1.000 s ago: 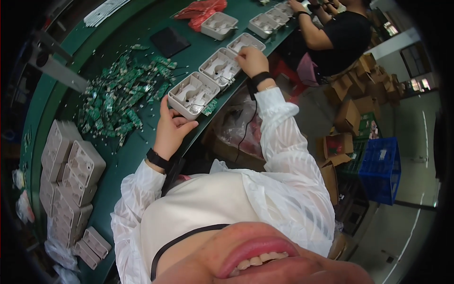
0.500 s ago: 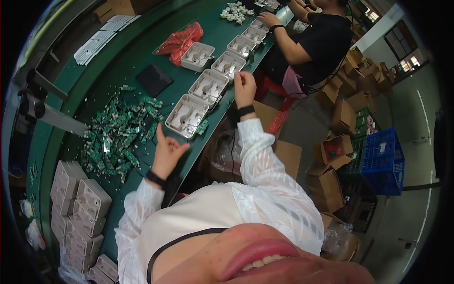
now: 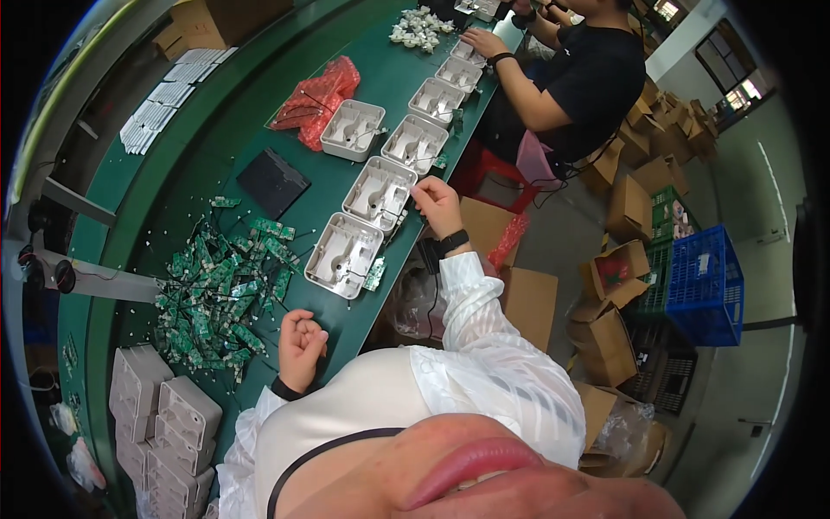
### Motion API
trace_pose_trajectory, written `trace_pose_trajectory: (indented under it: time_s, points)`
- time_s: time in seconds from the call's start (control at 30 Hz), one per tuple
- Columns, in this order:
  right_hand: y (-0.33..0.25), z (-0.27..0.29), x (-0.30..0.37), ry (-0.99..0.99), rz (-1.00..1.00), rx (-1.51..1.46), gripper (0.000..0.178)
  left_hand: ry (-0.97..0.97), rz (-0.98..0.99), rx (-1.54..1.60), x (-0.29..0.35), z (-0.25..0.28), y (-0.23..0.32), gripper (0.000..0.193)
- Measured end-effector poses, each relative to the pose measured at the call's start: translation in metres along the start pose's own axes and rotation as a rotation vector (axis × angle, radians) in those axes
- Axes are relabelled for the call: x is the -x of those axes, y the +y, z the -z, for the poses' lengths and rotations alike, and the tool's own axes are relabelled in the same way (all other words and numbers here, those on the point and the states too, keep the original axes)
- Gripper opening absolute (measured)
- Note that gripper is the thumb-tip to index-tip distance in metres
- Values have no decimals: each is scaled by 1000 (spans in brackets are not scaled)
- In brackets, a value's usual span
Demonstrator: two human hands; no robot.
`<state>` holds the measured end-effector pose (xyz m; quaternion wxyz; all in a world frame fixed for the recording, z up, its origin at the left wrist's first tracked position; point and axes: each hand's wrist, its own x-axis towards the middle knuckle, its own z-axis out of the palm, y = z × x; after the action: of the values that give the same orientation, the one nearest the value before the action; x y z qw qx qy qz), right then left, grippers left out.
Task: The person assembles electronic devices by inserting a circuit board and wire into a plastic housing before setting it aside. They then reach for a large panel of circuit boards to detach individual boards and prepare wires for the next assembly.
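Observation:
A row of light grey plastic housings runs up the green bench. The nearest housing (image 3: pixel 327 275) has a small green circuit board (image 3: pixel 375 274) hanging at its right side. My right hand (image 3: pixel 438 206) is closed in a pinch at the right rim of the second housing (image 3: pixel 367 201); whatever is between its fingertips is too small to make out. Below the nearest housing, my left hand (image 3: pixel 300 346) rests over the bench with fingers curled in and nothing visible in them. To its upper left lies a heap of green circuit boards (image 3: pixel 216 294) with black wires.
Grey housings (image 3: pixel 186 411) are stacked at the lower left. A black flat box (image 3: pixel 273 182), red bubble wrap (image 3: pixel 320 99) and another housing (image 3: pixel 353 130) lie beyond. A co-worker (image 3: pixel 588 78) sits at the far right side, near cartons (image 3: pixel 618 346) and a blue crate (image 3: pixel 705 285).
My left hand has drawn back from the nearest housing toward my body, its fingers curling in. My right hand has come nearer, from beside the third housing to the second one's rim.

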<state>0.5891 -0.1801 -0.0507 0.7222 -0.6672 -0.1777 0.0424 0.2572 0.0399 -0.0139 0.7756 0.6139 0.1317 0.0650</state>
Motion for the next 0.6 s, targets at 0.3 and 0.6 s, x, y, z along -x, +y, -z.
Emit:
trace_pose_trajectory:
  time_s: [0.3, 0.6]
  points:
    - [-15, 0, 23, -154, 307, 165, 16, 32, 17, 79, -5, 1, 2, 35]
    - [-6, 3, 26, -107, 282, 66, 33, 39, 31, 60, -3, -1, 0, 33]
